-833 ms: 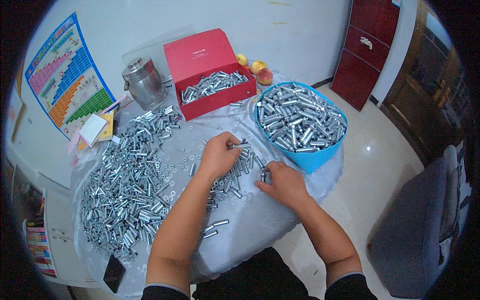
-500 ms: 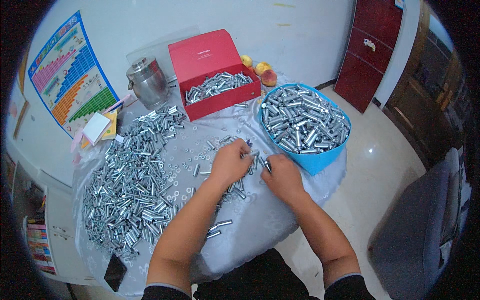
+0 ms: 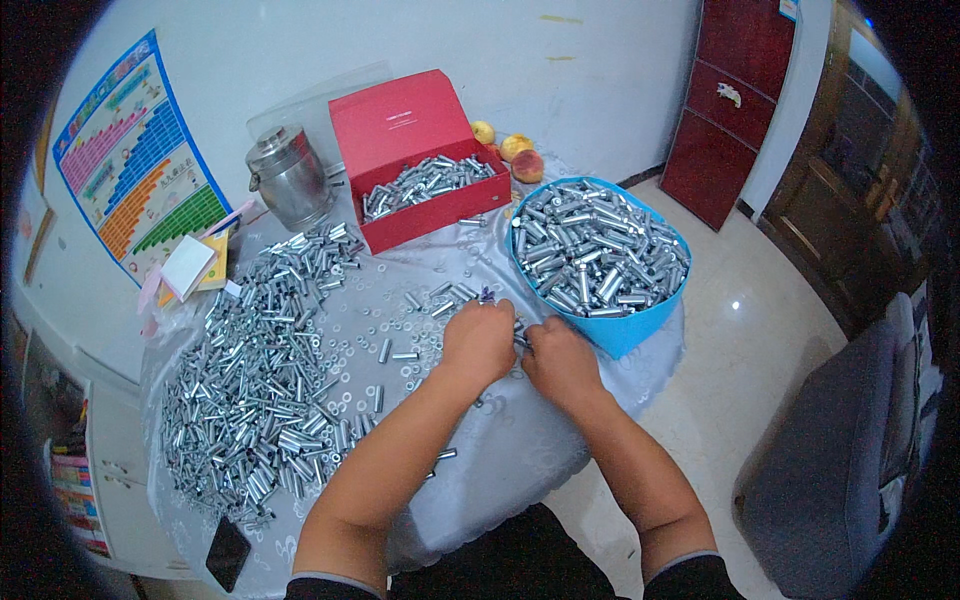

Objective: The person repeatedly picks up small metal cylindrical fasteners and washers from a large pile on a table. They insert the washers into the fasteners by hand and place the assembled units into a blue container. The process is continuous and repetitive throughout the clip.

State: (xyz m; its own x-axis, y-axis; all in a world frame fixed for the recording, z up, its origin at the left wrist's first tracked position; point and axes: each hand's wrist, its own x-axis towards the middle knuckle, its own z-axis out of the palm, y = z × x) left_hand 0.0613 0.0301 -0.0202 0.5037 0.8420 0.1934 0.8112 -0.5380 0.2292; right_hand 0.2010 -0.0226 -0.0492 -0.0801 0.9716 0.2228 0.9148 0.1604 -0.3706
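Note:
My left hand (image 3: 480,340) is closed over the table, back upward; its curled fingertips are mostly hidden. Close beside it, my right hand (image 3: 562,362) pinches a small silver metal piece, apparently an expansion bolt (image 3: 520,340), in the narrow gap between the hands. What the left fingers hold cannot be made out. Loose metal sleeves (image 3: 405,356) and washers (image 3: 368,330) lie left of my left hand. Just beyond my right hand stands a blue bin (image 3: 625,335) heaped with bolts fitted with sleeves.
A big pile of loose bolts and sleeves (image 3: 250,400) covers the left of the cloth-covered table (image 3: 510,480). Farther back stand an open red box (image 3: 435,220) of metal parts, a steel pot (image 3: 290,180) and several fruits (image 3: 527,166). A black phone (image 3: 229,553) lies near the front left edge.
Both hands have drawn closer together and sit slightly lower in the picture. My left hand has turned so its back hides more of its fingers. The view has shifted a little.

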